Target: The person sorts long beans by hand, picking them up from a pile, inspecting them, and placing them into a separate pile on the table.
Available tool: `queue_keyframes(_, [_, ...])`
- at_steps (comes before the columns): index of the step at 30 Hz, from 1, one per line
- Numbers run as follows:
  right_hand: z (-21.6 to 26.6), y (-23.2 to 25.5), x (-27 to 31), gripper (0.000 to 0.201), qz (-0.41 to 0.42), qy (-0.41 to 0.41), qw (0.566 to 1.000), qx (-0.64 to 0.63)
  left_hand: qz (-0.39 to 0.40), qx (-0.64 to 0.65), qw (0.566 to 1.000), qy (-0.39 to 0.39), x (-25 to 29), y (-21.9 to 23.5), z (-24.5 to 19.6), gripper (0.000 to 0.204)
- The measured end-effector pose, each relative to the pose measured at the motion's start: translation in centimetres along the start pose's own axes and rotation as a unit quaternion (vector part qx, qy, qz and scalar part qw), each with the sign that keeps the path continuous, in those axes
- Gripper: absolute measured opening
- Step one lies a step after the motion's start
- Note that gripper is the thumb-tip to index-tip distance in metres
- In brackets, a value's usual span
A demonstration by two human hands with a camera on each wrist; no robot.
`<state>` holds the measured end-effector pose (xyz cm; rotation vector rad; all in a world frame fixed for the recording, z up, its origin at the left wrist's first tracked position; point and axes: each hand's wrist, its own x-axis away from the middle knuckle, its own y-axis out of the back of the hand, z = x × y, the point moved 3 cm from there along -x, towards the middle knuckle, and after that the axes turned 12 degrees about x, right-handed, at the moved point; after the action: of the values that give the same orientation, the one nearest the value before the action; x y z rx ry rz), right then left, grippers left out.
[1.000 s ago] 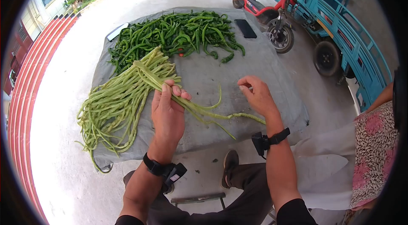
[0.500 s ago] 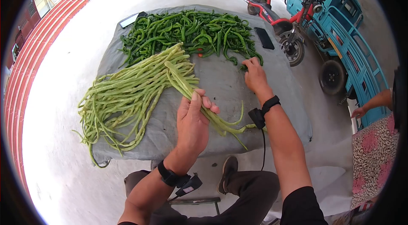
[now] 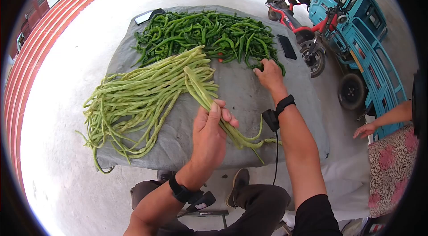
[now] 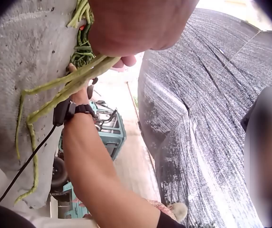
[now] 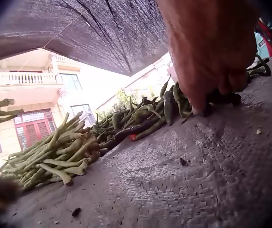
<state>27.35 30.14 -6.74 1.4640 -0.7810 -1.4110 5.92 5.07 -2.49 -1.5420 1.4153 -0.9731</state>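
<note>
My left hand (image 3: 210, 133) grips a small bunch of long beans (image 3: 199, 91), its thumb laid along them. In the left wrist view the thin ends of these held beans (image 4: 55, 99) droop over the grey cloth. At the near right edge of a heap of green chili peppers (image 3: 200, 33), my right hand (image 3: 272, 77) reaches down with bent fingers. The right wrist view has its thumb and fingertips on a dark green chili pepper (image 5: 223, 98), low on the cloth. A larger pile of long beans (image 3: 142, 86) lies left of both hands.
A grey cloth (image 3: 249, 102) covers the table. One phone (image 3: 286, 47) lies right of the peppers, another (image 3: 143, 17) at the far left corner. Beyond stand a red scooter (image 3: 307, 31) and a blue three-wheeled truck (image 3: 370, 53). Another person's hand (image 3: 365, 130) shows at right.
My right hand has reached forward to the stray chili pepper, which now sits against the heap's edge. The left hand keeps holding its beans and appears farther right as the head view shifts.
</note>
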Motion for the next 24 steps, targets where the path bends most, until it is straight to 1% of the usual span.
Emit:
queue_keyframes(2, [-0.1,-1.0,-0.1,0.044,0.012,-0.013,1.000,0.018,-0.001,-0.005,1.000,0.001,0.1,0.1,0.0,0.023])
queue_keyframes(5, [-0.6,-1.5,-0.7,0.051,0.060,-0.034,0.997,-0.027,-0.009,-0.011,1.000,0.006,0.3,0.1,-0.1,0.024])
queue_keyframes(8, [-2.0,-2.6,-0.8,0.047,-0.013,-0.002,0.999,-0.030,-0.012,-0.013,1.000,0.010,0.4,0.1,-0.1,0.024])
queue_keyframes(11, [-1.9,-0.5,-1.4,0.058,0.170,-0.068,0.983,-0.017,-0.010,-0.010,1.000,0.010,0.5,0.4,-0.2,0.024])
queue_keyframes(14, [-2.3,1.1,-1.1,0.048,0.256,-0.119,0.952,-0.113,-0.010,-0.004,1.000,0.007,0.5,0.6,-0.4,0.023])
queue_keyframes(17, [-3.0,1.2,-1.4,0.033,0.277,-0.139,0.920,-0.238,-0.016,-0.008,1.000,0.011,0.4,0.9,-0.4,0.024])
queue_keyframes(20, [-1.8,3.3,-2.3,0.024,0.271,-0.152,0.890,-0.334,-0.023,-0.020,0.999,0.019,0.6,1.1,-0.1,0.024])
queue_keyframes(21, [-1.0,4.0,-3.0,0.024,0.247,-0.155,0.869,-0.399,-0.024,-0.025,0.999,0.022,0.7,1.1,0.0,0.024])
queue_keyframes(23, [0.5,4.8,-4.7,0.024,0.196,-0.161,0.813,-0.524,-0.021,-0.029,0.999,0.021,0.8,1.0,0.2,0.024])
queue_keyframes(24, [1.0,4.8,-5.7,0.032,0.175,-0.127,0.783,-0.584,-0.020,-0.031,0.999,0.021,0.8,1.0,0.2,0.024])
